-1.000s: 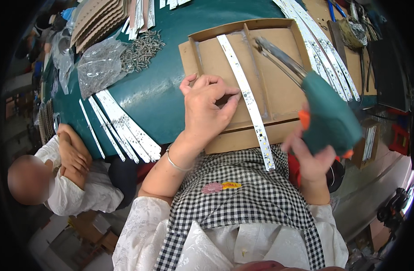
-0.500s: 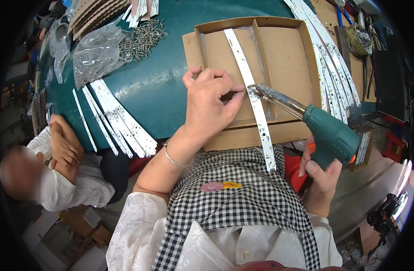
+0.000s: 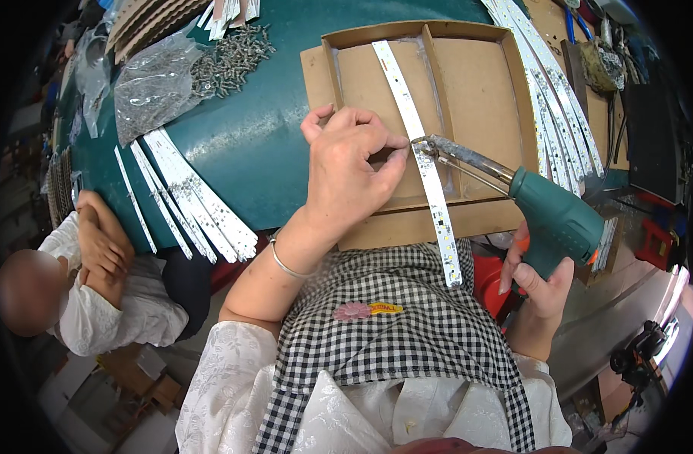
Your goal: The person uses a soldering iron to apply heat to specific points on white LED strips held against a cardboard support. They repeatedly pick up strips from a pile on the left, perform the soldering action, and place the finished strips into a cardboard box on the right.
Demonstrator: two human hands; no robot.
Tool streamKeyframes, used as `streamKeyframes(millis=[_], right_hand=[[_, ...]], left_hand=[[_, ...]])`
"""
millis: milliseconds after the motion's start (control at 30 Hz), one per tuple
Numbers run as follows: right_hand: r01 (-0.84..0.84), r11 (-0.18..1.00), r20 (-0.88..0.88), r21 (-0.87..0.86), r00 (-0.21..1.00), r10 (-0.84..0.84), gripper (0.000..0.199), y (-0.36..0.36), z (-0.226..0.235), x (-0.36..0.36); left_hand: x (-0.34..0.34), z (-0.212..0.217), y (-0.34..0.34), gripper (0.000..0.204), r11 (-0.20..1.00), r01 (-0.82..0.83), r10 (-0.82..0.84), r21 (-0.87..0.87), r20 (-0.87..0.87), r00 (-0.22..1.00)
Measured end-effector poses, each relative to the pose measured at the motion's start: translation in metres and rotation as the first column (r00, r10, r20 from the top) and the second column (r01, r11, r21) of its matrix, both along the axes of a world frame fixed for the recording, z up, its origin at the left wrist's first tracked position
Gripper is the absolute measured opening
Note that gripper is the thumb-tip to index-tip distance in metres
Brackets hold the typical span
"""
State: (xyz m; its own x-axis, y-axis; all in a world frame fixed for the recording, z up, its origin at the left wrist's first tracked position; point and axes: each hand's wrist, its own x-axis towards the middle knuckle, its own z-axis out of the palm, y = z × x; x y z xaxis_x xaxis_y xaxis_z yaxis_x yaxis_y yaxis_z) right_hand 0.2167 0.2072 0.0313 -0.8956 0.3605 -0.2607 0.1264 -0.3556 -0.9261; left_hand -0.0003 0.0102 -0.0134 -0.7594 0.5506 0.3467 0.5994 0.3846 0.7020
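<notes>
A long white LED strip board (image 3: 407, 106) lies slantwise across a shallow cardboard box (image 3: 479, 113), its near end jutting over the box's front edge. My left hand (image 3: 350, 163) is closed in a pinch at the board's left edge, thumb and forefinger together; whatever they hold is too small to make out. In my right hand (image 3: 539, 284) is a soldering gun (image 3: 554, 219) with a green body, gripped from below; its handle hides part of the fingers. The gun's dark metal tip meets the board close to my left fingertips.
More LED strip boards lie fanned on the green table (image 3: 286, 76) to the left and in a stack (image 3: 551, 98) at right. A plastic bag (image 3: 157, 91) spills small metal parts (image 3: 233, 60). Another person (image 3: 112, 287) sits at far left, arms folded.
The whole view has shifted slightly. Both hands, the soldering gun and the board keep nearly the same places relative to one another.
</notes>
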Motion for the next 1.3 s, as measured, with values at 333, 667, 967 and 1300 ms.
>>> streamKeyframes(millis=[333, 667, 967, 1300], right_hand=[[0.025, 0.998, 0.026, 0.06, 0.999, -0.026, 0.051, -0.002, 0.001, -0.006], [0.108, 0.987, -0.099, -0.121, 0.988, -0.12, 0.081, 0.014, 0.0, 0.005], [0.118, 0.991, -0.183, -0.06, 0.975, -0.127, 0.079, 0.014, -0.002, 0.011], [0.239, 0.967, -0.299, -0.092, 0.919, -0.255, 0.077, 0.013, 0.013, 0.03]], left_hand=[[0.0, 0.001, -0.003, 0.011, 0.998, 0.008, -0.009, -0.063, -0.015, 1.0], [0.0, -0.003, 0.0, 0.008, 1.0, -0.002, 0.001, 0.025, 0.006, 1.0], [-0.001, 0.002, -0.002, 0.009, 1.0, 0.016, -0.016, 0.001, 0.035, 0.999], [0.007, 0.05, -0.022, 0.027, 0.966, 0.095, -0.162, -0.24, -0.277, 0.947]])
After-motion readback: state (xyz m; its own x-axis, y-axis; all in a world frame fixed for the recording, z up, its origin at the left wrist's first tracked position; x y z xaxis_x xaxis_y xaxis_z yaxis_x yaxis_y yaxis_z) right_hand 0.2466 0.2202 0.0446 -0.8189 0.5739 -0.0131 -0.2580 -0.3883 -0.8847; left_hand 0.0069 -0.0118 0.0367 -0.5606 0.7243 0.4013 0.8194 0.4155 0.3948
